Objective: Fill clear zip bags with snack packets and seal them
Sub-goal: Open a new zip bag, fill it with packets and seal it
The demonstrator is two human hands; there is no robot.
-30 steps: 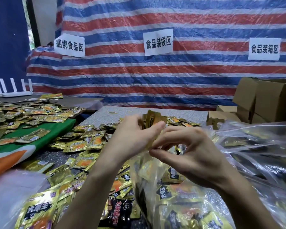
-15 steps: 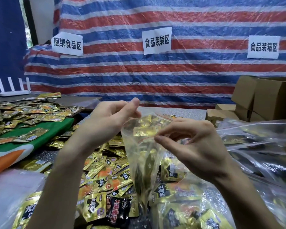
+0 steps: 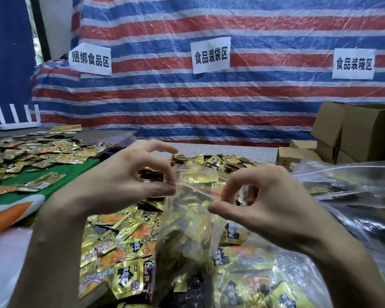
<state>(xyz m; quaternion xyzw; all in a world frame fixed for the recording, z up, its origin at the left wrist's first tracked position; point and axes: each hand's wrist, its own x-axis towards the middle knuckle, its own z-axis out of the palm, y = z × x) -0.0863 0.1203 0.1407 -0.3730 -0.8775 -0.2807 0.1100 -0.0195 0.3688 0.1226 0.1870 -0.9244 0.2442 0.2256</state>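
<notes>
Zip bag [image 3: 187, 215], clear and packed with gold snack packets [image 3: 196, 177], hangs upright between the two hands. It is above the near middle of the table [image 3: 220, 148], over a heap of loose packets [image 3: 120, 241]. Lifting it by its mouth probably lets the load settle to the bottom, which leaves the zip strip [image 3: 200, 190], marked by a thin red line, free to be pressed together.

The left hand [image 3: 120, 185] pinches the left end of that strip between thumb and forefinger, and its other fingers are raised and loosely spread. The right hand [image 3: 265, 196] pinches the strip further right, again with thumb and forefinger, the remaining fingers curled above. The stretch of strip between the two pinches looks taut. Whether it is fully closed cannot be told through the glare. My judgement is that sealing is the step in hand.

More clear bags [image 3: 353, 185] lie to the right, and cardboard boxes [image 3: 365, 130] stand far right.
</notes>
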